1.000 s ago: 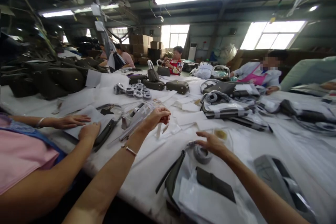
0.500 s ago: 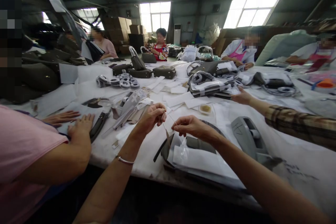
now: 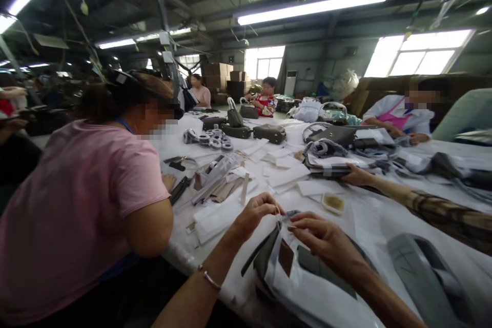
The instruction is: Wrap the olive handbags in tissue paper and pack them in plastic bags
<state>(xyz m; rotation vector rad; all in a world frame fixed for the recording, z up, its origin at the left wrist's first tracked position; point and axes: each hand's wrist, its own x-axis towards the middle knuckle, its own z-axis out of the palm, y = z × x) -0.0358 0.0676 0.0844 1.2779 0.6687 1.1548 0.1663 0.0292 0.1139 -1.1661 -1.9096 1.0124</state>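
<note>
My left hand [image 3: 255, 213] is pinched shut on a thin string near the top of a small brown tag [image 3: 286, 257] that hangs below it. My right hand [image 3: 322, 238] is just to the right, fingers curled toward the same string, touching it above the tag. Both hover over a dark grey bag [image 3: 269, 261] wrapped in white paper [image 3: 307, 292] at the table's near edge. A silver bracelet sits on my left wrist.
A person in a pink shirt [image 3: 84, 205] leans over the table close on my left. Another person's plaid sleeve [image 3: 442, 212] reaches in from the right. A grey tape dispenser [image 3: 426, 277], tape rolls [image 3: 209, 139], paper sheets and finished bags cover the white table [image 3: 369, 215].
The view swung left, bringing the person in pink fully into frame. My hands dropped lower and closer together over the wrapped bag, with the tag now hanging between them.
</note>
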